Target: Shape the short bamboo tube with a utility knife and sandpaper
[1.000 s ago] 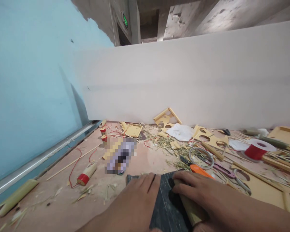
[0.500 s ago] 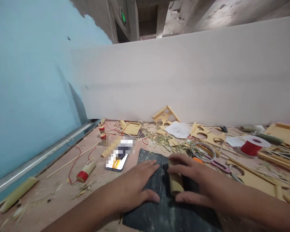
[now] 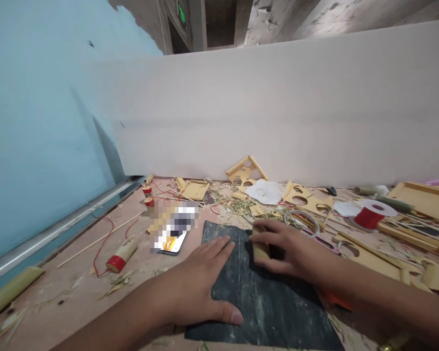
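Bamboo piece point(image 3: 260, 249) gripped by right hand point(image 3: 289, 248) on dark sheet point(image 3: 263, 302), left hand point(image 3: 201, 282) flat, fingers spread, pressing sheet

I see a craft workshop. The wooden worktable point(image 3: 76, 292) is messy, with bamboo shavings point(image 3: 237, 205) and thin sticks all over it. Cut bamboo tubes point(image 3: 10, 288), a spool of red wire point(image 3: 369, 217) and plywood pieces with round holes point(image 3: 307, 201) lie about. The walls behind look rough, bare and unfinished.
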`<state>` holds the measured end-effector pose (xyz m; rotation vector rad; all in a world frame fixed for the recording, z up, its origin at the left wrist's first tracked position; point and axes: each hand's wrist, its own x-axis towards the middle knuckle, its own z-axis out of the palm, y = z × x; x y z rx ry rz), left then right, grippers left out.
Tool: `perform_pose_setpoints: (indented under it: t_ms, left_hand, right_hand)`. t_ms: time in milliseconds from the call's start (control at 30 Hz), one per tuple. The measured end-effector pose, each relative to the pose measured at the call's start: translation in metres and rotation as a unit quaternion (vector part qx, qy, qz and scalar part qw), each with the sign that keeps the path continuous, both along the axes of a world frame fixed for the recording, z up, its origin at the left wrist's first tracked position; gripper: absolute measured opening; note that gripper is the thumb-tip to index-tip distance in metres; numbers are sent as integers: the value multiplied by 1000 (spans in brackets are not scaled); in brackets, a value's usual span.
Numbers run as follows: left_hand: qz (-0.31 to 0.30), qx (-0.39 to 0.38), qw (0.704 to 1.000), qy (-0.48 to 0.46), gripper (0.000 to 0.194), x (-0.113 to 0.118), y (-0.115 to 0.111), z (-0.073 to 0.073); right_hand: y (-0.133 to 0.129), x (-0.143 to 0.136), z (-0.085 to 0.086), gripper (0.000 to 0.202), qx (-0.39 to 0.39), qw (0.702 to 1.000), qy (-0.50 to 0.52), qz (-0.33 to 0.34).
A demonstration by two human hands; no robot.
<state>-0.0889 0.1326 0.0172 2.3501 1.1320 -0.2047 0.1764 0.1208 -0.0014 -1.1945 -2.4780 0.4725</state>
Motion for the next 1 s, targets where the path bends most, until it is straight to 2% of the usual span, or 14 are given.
perform_pose_setpoints:
  t_ms: [67, 167, 200, 333, 367, 500, 533, 667, 700, 800, 833, 867, 967, 1000]
  left_hand:
    - [3, 2, 1000, -11, 122, 0, 0, -1]
    - [2, -1, 1000, -23, 120, 0, 0, -2]
    - [1, -3, 1000, -23, 120, 0, 1, -2]
    - [7, 1, 999, -32, 120, 0, 1, -1]
    - [6, 3, 999, -32, 119, 1, 1, -1]
    - [-3, 1, 1000, -25, 119, 1, 1, -2]
    - [-2, 1, 1000, -23, 120, 1, 1, -3]
    - [2, 8, 1000, -23, 121, 1, 2, -5]
    - [0, 11, 1000, -24, 121, 1, 2, -5]
    - [-5, 17, 1000, -13, 123, 1, 2, -3]
    - [-4, 18, 1000, -10, 123, 1, 2, -3]
    - [-3, 18, 1000, -11, 123, 1, 1, -2]
    - [3, 20, 999, -31, 122, 1, 1, -3]
    - [4, 20, 999, -37, 121, 0, 1, -4]
  right_hand:
    - [-2, -2, -3, 41, 20, 1000, 8, 3]
    - [-6, -4, -5, 38, 12, 993, 22, 119]
    - [-5, -3, -5, 40, 17, 990, 21, 136]
    - [3, 2, -4, 35, 73, 997, -5, 13]
    - [2, 2, -3, 31, 81, 997, -4, 16]
    - [-1, -1, -2, 29, 40, 987, 9, 153]
    - [1, 0, -2, 30, 43, 989, 4, 145]
    - [1, -1, -3, 27, 96, 995, -8, 3]
    - [-2, -3, -3, 24, 95, 995, 1, 20]
    - [-9, -8, 0, 23, 33, 984, 7, 176]
    - [-8, -7, 1, 27, 19, 982, 3, 186]
    - [-5, -6, 0, 24, 44, 986, 15, 162]
    - [1, -2, -5, 24, 92, 996, -7, 0]
    - [0, -3, -8, 22, 101, 995, 0, -15]
